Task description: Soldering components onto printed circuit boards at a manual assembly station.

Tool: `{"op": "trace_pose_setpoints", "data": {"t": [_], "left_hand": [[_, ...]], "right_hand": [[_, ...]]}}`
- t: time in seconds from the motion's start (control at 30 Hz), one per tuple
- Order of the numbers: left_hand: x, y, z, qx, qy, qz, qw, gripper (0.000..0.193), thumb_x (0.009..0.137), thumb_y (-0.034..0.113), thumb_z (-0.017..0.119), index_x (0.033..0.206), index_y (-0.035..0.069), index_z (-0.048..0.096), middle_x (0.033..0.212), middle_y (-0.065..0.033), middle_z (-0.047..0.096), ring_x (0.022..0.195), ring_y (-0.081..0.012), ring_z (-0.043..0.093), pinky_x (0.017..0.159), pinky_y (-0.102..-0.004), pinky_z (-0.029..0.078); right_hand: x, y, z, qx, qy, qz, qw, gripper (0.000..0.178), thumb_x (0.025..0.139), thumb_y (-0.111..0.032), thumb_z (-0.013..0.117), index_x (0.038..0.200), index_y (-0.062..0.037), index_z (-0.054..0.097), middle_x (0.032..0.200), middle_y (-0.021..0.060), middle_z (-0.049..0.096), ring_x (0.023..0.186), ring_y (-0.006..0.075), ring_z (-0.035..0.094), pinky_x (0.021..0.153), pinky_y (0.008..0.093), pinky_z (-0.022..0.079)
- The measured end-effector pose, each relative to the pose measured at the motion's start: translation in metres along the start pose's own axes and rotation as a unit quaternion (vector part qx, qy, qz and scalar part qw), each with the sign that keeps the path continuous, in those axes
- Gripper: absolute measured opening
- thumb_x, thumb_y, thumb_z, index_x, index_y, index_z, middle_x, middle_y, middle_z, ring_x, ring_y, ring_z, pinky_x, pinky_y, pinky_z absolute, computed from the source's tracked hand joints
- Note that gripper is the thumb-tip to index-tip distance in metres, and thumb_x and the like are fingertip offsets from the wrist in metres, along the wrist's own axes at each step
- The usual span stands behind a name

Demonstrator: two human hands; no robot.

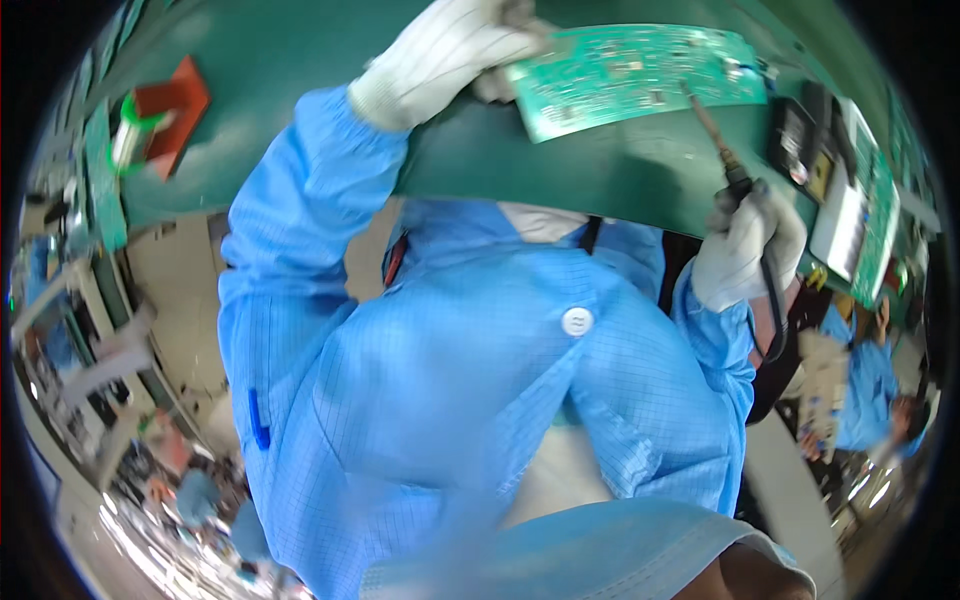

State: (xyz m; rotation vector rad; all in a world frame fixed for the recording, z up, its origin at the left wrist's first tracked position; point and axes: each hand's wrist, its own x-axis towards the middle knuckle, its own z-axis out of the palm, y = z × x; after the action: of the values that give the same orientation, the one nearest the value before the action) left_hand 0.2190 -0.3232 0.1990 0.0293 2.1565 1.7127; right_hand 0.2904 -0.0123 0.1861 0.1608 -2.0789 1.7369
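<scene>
My left hand [460, 55], in a white glove, is closed on the left end of a green circuit board [600, 85], which is tilted above the green work surface. Small parts and solder points cover the board's face. In my right hand [755, 240], also gloved, is a soldering iron [735, 170] with a dark grip. Its thin tip points up and left and overlaps the board's lower right part; whether it touches cannot be made out. The iron's black cord hangs down past my right wrist.
A red stand [178, 108] with a spool of solder wire [130, 140] stands on the green mat [270, 50] at left. Dark boxes [795, 135] and another green board [878, 225] on a white tray lie at right. Co-workers [865, 390] sit beyond.
</scene>
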Motion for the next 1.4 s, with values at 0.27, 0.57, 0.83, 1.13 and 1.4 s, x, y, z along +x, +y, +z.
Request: {"op": "trace_pose_setpoints", "data": {"t": [0.27, 0.57, 0.83, 1.13, 1.4], "left_hand": [[-0.066, 0.007, -0.049, 0.019, 0.029, -0.017, 0.999, 0.032, 0.087, 0.019, 0.070, 0.099, 0.004, 0.044, 0.105, -0.0164, 0.075, 0.068, -0.0122, 0.060, 0.057, -0.0263, 0.045], [-0.169, -0.030, -0.157, 0.042, 0.307, 0.252, 0.917, 0.018, 0.089, -0.005, 0.059, 0.102, -0.003, 0.071, 0.104, -0.0168, 0.072, 0.092, -0.0260, 0.066, 0.087, -0.0343, 0.052], [-0.097, -0.016, -0.219, 0.250, 0.503, 0.189, 0.805, 0.026, 0.089, 0.005, 0.069, 0.111, -0.008, 0.067, 0.100, -0.0146, 0.067, 0.078, -0.0232, 0.069, 0.067, -0.0309, 0.056], [0.124, -0.099, -0.391, 0.030, 0.533, 0.060, 0.843, 0.032, 0.093, 0.006, 0.070, 0.123, -0.003, 0.061, 0.115, -0.0132, 0.068, 0.092, -0.0246, 0.069, 0.069, -0.0316, 0.059], [0.071, -0.110, -0.422, 0.610, 0.405, 0.027, 0.680, 0.068, 0.084, 0.027, 0.083, 0.139, -0.003, 0.057, 0.136, -0.0210, 0.065, 0.124, -0.0289, 0.065, 0.105, -0.0324, 0.050]], "right_hand": [[0.100, -0.002, -0.124, -0.121, 0.314, 0.037, 0.941, 0.030, 0.097, -0.025, 0.067, 0.110, 0.0019, 0.064, 0.079, 0.0135, 0.070, 0.055, 0.0119, 0.057, 0.050, 0.0252, 0.042], [0.158, 0.069, -0.136, 0.012, 0.208, 0.092, 0.974, 0.037, 0.099, -0.026, 0.069, 0.126, -0.0011, 0.065, 0.108, 0.0107, 0.070, 0.087, 0.0181, 0.068, 0.067, 0.0308, 0.055], [0.062, 0.022, -0.120, -0.016, 0.146, 0.186, 0.971, 0.039, 0.104, -0.028, 0.061, 0.133, -0.0023, 0.064, 0.085, 0.0078, 0.066, 0.069, 0.0073, 0.054, 0.053, 0.0205, 0.036], [0.088, 0.016, -0.302, -0.176, 0.451, 0.083, 0.871, 0.031, 0.096, -0.027, 0.074, 0.115, -0.0031, 0.073, 0.086, 0.0031, 0.072, 0.066, 0.0086, 0.061, 0.057, 0.0240, 0.045], [0.121, 0.135, -0.414, -0.294, 0.375, 0.382, 0.792, 0.095, 0.080, -0.078, 0.067, 0.131, 0.0026, 0.066, 0.121, 0.0164, 0.070, 0.102, 0.0258, 0.068, 0.080, 0.0395, 0.054]]}}
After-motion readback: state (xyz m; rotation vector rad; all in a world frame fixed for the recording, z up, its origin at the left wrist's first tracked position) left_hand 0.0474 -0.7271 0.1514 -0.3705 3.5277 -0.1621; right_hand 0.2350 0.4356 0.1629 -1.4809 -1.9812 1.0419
